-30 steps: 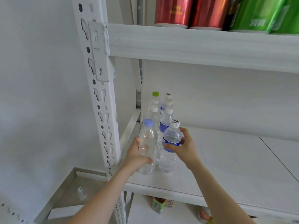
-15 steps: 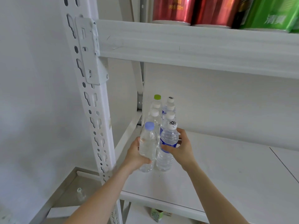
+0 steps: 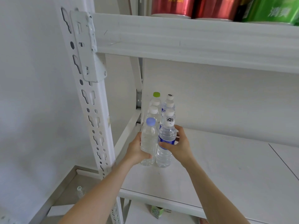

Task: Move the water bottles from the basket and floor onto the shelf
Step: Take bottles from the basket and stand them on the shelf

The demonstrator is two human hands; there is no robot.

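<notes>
Left hand wraps blue-cap bottle, right hand wraps blue-label bottle; the 2 bottles upright, side by side on the shelf, front of bottle rows.

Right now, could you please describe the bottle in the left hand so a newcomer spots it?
On the white shelf, bottles stand in two rows at the left end. The left hand grips the left row's front bottle; it alone has a pale blue cap.
</notes>
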